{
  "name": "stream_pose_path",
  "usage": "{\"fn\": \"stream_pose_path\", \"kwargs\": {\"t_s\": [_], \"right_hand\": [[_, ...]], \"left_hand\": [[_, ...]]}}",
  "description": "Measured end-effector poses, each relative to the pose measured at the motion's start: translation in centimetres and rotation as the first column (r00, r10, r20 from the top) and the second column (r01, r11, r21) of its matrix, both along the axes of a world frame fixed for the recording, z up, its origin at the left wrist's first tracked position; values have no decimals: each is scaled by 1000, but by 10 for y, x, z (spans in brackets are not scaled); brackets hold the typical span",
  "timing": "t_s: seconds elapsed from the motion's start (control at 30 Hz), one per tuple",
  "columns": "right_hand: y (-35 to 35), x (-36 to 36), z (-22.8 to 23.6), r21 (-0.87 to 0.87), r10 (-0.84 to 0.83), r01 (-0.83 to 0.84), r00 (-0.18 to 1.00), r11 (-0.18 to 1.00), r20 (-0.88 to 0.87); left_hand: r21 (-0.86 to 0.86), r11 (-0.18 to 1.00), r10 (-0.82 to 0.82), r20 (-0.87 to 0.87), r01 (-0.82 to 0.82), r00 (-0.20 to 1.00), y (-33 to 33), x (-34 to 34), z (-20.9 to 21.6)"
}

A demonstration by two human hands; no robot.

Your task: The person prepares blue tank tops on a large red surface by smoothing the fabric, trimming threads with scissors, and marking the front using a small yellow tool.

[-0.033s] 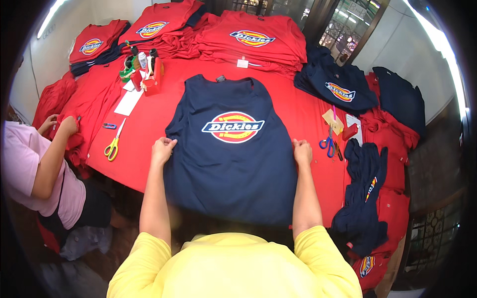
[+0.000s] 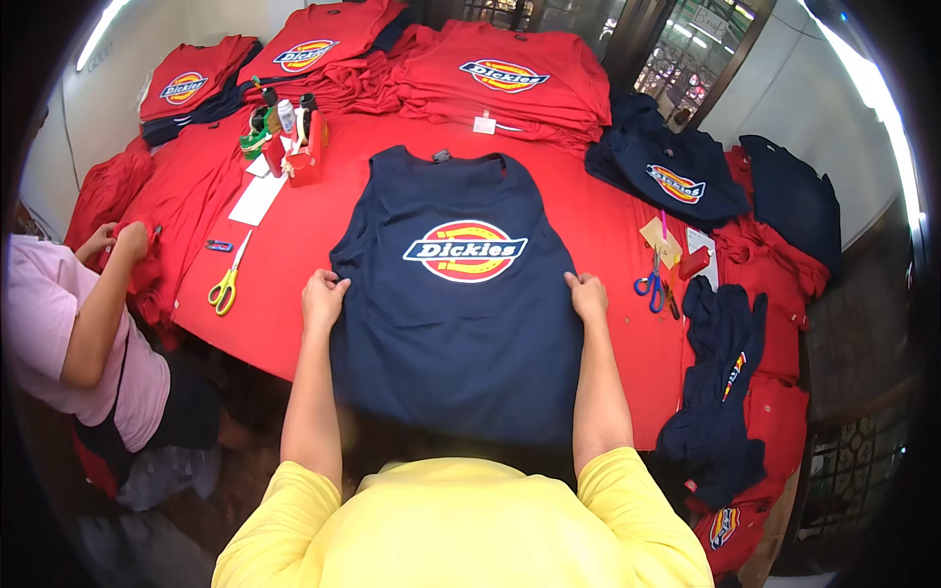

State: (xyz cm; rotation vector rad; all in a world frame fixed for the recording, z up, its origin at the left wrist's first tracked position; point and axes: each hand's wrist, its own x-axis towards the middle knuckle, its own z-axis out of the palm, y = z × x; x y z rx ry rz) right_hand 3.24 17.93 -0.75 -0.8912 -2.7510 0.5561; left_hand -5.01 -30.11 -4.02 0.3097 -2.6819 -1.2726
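A navy sleeveless shirt (image 2: 456, 343) with a printed oval emblem on its chest lies spread out in front of me, neck opening away. Its lower end reaches past the table's near edge. My left hand (image 2: 323, 299) pinches the left side edge below the armhole. On the opposite side edge, at about the same height, my right hand (image 2: 590, 297) has its thumb and fingers closed on the fabric. Slight creases run across the shirt below the emblem.
Red cloth covers the table (image 2: 627, 382). Yellow-handled scissors (image 2: 223, 291) lie left, blue-handled scissors (image 2: 649, 284) right. Stacked red shirts (image 2: 500, 103) and folded navy shirts (image 2: 667, 157) line the back. A red holder (image 2: 306, 162) carries bottles. At left, a co-worker (image 2: 108, 333) handles red fabric.
My right hand has shifted slightly left, inward with the shirt's right edge. My left hand still pinches the left edge. The whole view has moved a little.
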Motion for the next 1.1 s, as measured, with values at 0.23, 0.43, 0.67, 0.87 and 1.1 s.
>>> {"fn": "stream_pose_path", "kwargs": {"t_s": [0.23,0.43,0.67,0.87,1.1], "right_hand": [[-25,14,5,-578,78,-212,966,788,-248],[-30,25,43,-870,-263,-408,839,278,-477],[36,71,70,-875,-379,-349,801,335,-464],[16,80,174,-634,-52,-736,642,237,-765],[50,55,291,-518,121,-612,707,598,-696]], "left_hand": [[-77,996,-63,-223,47,973,-11,38,-9],[-255,961,-162,-221,103,962,17,42,28],[287,951,-89,-108,117,990,-28,26,42],[863,283,-56,-421,419,905,-33,-6,166],[205,732,-436,-592,650,678,-26,-49,330]]}}
